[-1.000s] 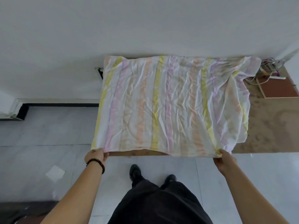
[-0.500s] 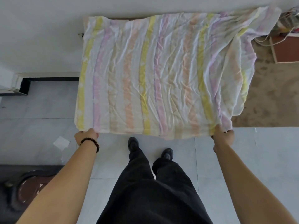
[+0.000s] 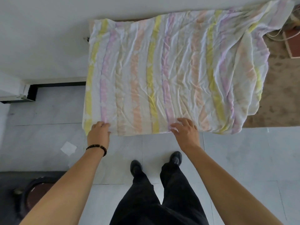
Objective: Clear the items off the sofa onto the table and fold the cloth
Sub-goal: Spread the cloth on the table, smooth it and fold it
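- The striped cloth (image 3: 162, 70), white with yellow, pink, lilac and peach bands, lies spread and creased over the left part of the brown table (image 3: 282, 88). Its stripes run away from the person.
- Its near hem lies along the table's near edge. Its right side is bunched in loose folds, and its far right corner trails toward the wall.
- The left hand (image 3: 98, 133) rests on the near hem close to the cloth's left corner. Its fingers (image 3: 102, 124) lie close together, bent on top of the fabric. Whether the thumb tucks under the hem cannot be told.
- The right hand (image 3: 185, 129) lies palm down on the near hem around the middle of the cloth's width. Its fingers (image 3: 186, 120) are spread apart on the fabric and pinch nothing.
- A dark bead bracelet (image 3: 97, 147) circles the left wrist.
- Bare table shows to the right of the cloth. A reddish-brown board (image 3: 293, 43) and some pale cables (image 3: 276, 37) sit at its far right.
- Below the hands are black trousers (image 3: 155, 202) and two black shoes (image 3: 136, 166) on the grey tiled floor (image 3: 243, 159).
- A white scrap of paper (image 3: 68, 148) lies on the floor to the left, and a dark round object (image 3: 30, 194) sits at the lower left.
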### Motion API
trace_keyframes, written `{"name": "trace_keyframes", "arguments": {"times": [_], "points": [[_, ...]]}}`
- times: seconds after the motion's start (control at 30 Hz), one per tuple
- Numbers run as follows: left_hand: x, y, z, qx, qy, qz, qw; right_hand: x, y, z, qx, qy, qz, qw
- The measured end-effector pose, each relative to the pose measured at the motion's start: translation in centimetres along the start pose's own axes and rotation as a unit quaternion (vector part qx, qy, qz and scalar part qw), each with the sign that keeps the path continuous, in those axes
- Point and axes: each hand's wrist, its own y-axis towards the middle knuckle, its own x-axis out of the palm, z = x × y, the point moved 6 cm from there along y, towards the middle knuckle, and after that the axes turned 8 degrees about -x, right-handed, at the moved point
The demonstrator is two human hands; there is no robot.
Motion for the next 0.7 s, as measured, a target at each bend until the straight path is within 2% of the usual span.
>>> {"name": "trace_keyframes", "arguments": {"times": [0.13, 0.27, 0.5, 0.7], "points": [[-0.2, -0.2, -1.2, 0.048, 0.034, 0.020, 0.998, 0.3, -0.5, -1.3, 0.002, -0.070, -0.030, 0.997], [0.1, -1.9, -3.2, 0.068, 0.034, 0.016, 0.997, 1.0, -2.7, -2.7, 0.040, -0.116, -0.062, 0.990], [2.7, -5.0, -7.0, 0.115, 0.024, -0.032, 0.993, 3.1, -6.9, -3.9, 0.076, -0.130, -0.118, 0.981], [2.2, -5.0, -7.0, 0.137, 0.002, -0.053, 0.989, 2.8, -7.2, -4.9, 0.101, -0.143, -0.146, 0.974]]}}
